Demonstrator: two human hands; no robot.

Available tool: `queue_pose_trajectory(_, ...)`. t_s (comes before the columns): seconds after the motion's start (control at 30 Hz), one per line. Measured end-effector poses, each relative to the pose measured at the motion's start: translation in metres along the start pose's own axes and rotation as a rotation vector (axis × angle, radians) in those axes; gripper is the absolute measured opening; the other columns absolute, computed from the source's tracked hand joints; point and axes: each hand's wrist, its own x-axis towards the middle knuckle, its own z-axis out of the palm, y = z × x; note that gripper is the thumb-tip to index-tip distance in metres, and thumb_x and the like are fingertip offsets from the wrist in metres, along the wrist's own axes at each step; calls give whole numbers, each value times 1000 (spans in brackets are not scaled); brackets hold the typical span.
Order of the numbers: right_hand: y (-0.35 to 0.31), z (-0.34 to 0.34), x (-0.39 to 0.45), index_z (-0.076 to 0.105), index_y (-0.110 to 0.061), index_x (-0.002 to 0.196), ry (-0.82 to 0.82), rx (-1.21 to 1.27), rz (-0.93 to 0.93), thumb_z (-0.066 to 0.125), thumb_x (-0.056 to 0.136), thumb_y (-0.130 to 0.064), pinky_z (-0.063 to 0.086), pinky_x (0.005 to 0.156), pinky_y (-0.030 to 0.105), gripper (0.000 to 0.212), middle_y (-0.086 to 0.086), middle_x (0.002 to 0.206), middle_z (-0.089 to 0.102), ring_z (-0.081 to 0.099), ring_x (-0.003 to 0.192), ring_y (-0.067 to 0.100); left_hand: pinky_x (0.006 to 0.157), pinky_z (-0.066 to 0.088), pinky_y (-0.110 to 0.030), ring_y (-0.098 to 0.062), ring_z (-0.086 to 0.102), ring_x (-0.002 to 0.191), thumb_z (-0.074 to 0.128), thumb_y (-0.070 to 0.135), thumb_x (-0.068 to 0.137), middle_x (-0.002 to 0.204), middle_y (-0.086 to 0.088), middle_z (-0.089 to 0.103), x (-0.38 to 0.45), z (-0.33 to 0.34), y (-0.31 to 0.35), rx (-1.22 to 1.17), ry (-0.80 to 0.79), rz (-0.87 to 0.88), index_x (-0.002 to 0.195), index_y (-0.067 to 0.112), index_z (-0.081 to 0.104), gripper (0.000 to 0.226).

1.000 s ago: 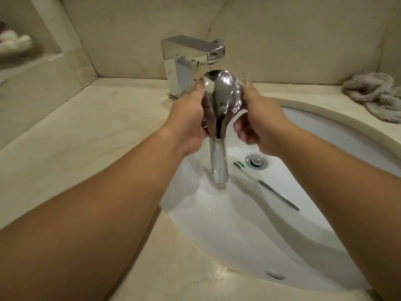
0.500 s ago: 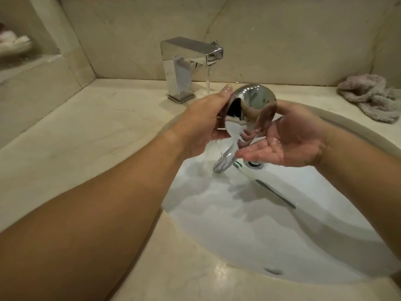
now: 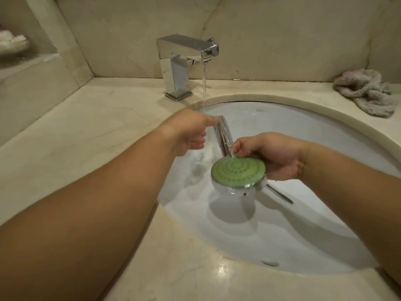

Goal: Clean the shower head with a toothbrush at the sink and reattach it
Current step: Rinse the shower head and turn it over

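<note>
Overhead, looking down at a bathroom sink (image 3: pixel 325 118) set into a pale marble desk (image 3: pixel 97 131). Two bare forearms reach in from the bottom edge. A shower head (image 3: pixel 238 170) is held over the white basin with its round green spray face turned up toward the camera, ringed by a chrome rim. Its chrome handle slants up and away toward the back of the basin.

At the far end of the handle, the left hand (image 3: pixel 188 133) touches the tip with its fingers; whether they curl round it cannot be told from this angle. The right hand (image 3: pixel 275 155) cups the shower head from the right side and underneath, its fingers wrapped round the neck where the handle meets the green face.

A square chrome tap (image 3: pixel 186 53) stands on the desk behind the basin, and a thin stream of water (image 3: pixel 204 88) runs from its spout down onto the far end of the handle, just beside the left hand.

A toothbrush (image 3: pixel 280 195) lies in the basin, mostly hidden beneath the shower head, with only part of its thin handle showing at the lower right.

A crumpled grey-pink cloth (image 3: pixel 366 92) sits on the desk at the far right, well apart from the hands.
</note>
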Motion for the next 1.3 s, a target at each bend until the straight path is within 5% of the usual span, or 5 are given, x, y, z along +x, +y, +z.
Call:
queue_pose_trajectory(0.3, 11, 16, 21, 46, -12, 85, 21, -149, -24, 50, 82, 19, 56, 59, 33, 31, 13, 76, 60, 65, 67, 26, 89, 60, -44, -28, 75, 104, 61, 21, 105, 112, -12, 74, 8, 6, 4, -247, -98, 87, 116, 10, 62, 16)
queue_pose_trajectory(0.7, -15, 21, 59, 56, -20, 112, 239, -453, -157, 59, 93, -16, 42, 70, 38, 20, 8, 97, 56, 53, 76, 21, 95, 53, -62, -34, 64, 98, 71, 4, 96, 98, -15, 70, 14, 3, 12, -306, 35, 320, 107, 6, 65, 13)
queue_pose_trajectory(0.93, -7, 20, 71, 60, -14, 109, 331, -469, -285, 63, 93, -17, 48, 61, 27, 16, 6, 89, 62, 60, 74, 16, 75, 47, -43, -31, 65, 99, 67, 6, 99, 102, -11, 66, 20, -1, 15, -348, 56, 368, 109, 17, 64, 14)
queue_pose_trajectory(1.1, -4, 15, 80, 63, -15, 102, 346, -599, -332, 67, 90, -17, 57, 85, 41, 13, 12, 98, 68, 67, 93, 27, 69, 46, -35, -25, 64, 103, 57, -5, 101, 118, -8, 67, 21, 0, 16, -371, 100, 371, 142, 9, 52, 44)
queue_pose_trajectory(1.3, -6, 10, 82, 63, -18, 101, 345, -703, -345, 69, 88, -22, 55, 88, 48, 15, 11, 99, 68, 67, 94, 29, 80, 46, -43, -28, 62, 108, 55, -9, 100, 117, -7, 65, 17, -3, 18, -350, 69, 404, 120, 16, 58, 32)
